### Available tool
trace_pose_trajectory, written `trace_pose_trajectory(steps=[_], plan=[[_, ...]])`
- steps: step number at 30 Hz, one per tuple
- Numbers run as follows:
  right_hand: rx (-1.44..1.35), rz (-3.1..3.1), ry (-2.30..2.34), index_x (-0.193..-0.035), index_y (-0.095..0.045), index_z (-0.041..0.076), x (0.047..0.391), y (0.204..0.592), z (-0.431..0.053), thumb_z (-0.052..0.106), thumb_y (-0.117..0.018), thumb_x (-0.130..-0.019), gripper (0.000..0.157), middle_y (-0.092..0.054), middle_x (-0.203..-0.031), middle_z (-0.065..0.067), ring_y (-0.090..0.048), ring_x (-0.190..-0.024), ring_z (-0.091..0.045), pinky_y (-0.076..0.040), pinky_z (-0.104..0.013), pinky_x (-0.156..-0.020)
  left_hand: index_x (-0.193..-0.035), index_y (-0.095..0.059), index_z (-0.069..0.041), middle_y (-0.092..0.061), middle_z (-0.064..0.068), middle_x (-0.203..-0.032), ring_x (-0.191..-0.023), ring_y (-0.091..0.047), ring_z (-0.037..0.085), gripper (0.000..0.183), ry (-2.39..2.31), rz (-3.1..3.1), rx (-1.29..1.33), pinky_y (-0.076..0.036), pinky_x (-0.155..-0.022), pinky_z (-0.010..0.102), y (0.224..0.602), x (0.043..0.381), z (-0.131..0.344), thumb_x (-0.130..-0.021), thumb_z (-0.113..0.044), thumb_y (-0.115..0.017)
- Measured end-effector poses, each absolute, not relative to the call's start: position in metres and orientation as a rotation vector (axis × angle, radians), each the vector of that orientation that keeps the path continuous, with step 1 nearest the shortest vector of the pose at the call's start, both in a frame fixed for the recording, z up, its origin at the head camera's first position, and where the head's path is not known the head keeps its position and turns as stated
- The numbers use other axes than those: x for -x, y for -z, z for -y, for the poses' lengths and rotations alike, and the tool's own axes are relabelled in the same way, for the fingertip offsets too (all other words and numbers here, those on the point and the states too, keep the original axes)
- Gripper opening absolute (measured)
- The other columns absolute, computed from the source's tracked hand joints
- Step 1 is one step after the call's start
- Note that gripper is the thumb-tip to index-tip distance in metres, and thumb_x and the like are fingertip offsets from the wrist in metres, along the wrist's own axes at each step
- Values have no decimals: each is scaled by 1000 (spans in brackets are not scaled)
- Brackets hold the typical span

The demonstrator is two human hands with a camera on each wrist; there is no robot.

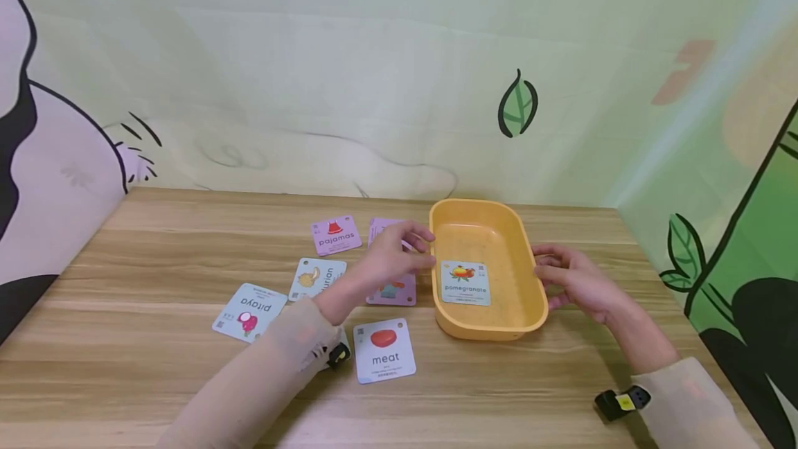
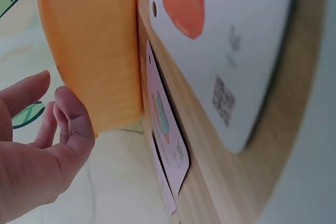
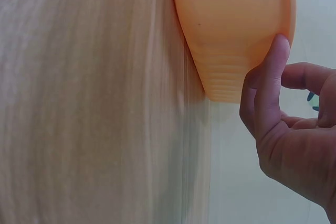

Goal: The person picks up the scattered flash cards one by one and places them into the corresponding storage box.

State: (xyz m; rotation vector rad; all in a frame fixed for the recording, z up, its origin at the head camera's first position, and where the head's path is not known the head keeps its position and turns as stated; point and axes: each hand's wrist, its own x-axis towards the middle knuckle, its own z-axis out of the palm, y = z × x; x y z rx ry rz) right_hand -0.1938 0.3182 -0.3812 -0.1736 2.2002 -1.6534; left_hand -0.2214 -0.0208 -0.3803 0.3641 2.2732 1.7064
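Note:
A yellow plastic tray (image 1: 522, 296) stands on the table, with a pomegranate card (image 1: 465, 283) lying flat in its near part. My left hand (image 1: 399, 251) is at the tray's left rim, fingers loosely bent; the left wrist view leaves contact unclear. On the other side, my right hand (image 1: 576, 279) touches the right rim with a fingertip, its fingers loosely bent too. Left of the tray lie a meat card (image 1: 384, 350), a pitaya card (image 1: 249, 312), a partly covered card ending in "urian" (image 1: 316, 278) and a pajamas card (image 1: 336, 235).
Two purple cards, the nearer one (image 1: 399, 291) partly covered, lie behind my left hand. Another card is mostly hidden under the left wrist. A printed cloth wall (image 1: 312, 89) rises at the wooden table's (image 1: 156, 366) back edge.

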Motion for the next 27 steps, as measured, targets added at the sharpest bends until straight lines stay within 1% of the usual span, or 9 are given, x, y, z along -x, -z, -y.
trace_pose_trajectory(steps=[3, 9, 12, 14, 20, 23, 27], plan=[[174, -2201, 1658, -152, -26, -12, 194, 381, -318, 11, -53, -106, 58, -52, -130, -29, -66, -97, -21, -62, -38, -64, -118, -65, -5, -62, 10, -105, -92, -60, 23, 31, -1688, -2282, -408, -57, -74, 31, 380, 220, 24, -90, -6, -78], [174, -2201, 1663, -151, -27, -13, 193, 380, -318, 11, -53, -106, 57, -53, -129, -29, -67, -97, -21, -62, -37, -64, -118, -65, -3, -63, 10, -103, -91, -60, 22, 32, -1602, -2315, -506, -54, -69, 29, 380, 215, 36, -90, -8, -79], [178, -2198, 1661, -152, -26, -12, 193, 381, -318, 11, -53, -106, 58, -52, -131, -30, -67, -98, -21, -62, -38, -64, -120, -65, -1, -63, 9, -103, -91, -60, 22, 33, -1548, -2315, -557, -53, -70, 28, 381, 213, 43, -91, -8, -78], [178, -2195, 1662, -152, -26, -12, 193, 382, -318, 12, -53, -106, 59, -51, -133, -31, -67, -99, -22, -62, -39, -65, -122, -64, 1, -63, 9, -103, -93, -60, 23, 34, -1507, -2311, -595, -53, -73, 29, 381, 212, 48, -92, -7, -77], [184, -2199, 1666, -152, -27, -12, 194, 383, -318, 12, -54, -106, 58, -52, -133, -30, -67, -99, -21, -62, -39, -65, -120, -66, -1, -63, 6, -105, -98, -60, 23, 32, -1361, -2350, -654, -52, -84, 33, 378, 208, 66, -93, -13, -76], [184, -2204, 1665, -152, -27, -12, 194, 383, -318, 12, -54, -106, 58, -52, -132, -30, -67, -99, -21, -62, -39, -65, -120, -66, -2, -63, 5, -105, -99, -61, 23, 33, -1319, -2360, -648, -52, -85, 35, 377, 206, 78, -92, -17, -78], [181, -2204, 1664, -152, -26, -12, 194, 382, -319, 12, -53, -106, 58, -51, -133, -32, -66, -98, -22, -62, -39, -65, -120, -66, -2, -63, 6, -106, -99, -60, 25, 35, -1314, -2355, -627, -52, -82, 34, 377, 207, 95, -92, -18, -78]])
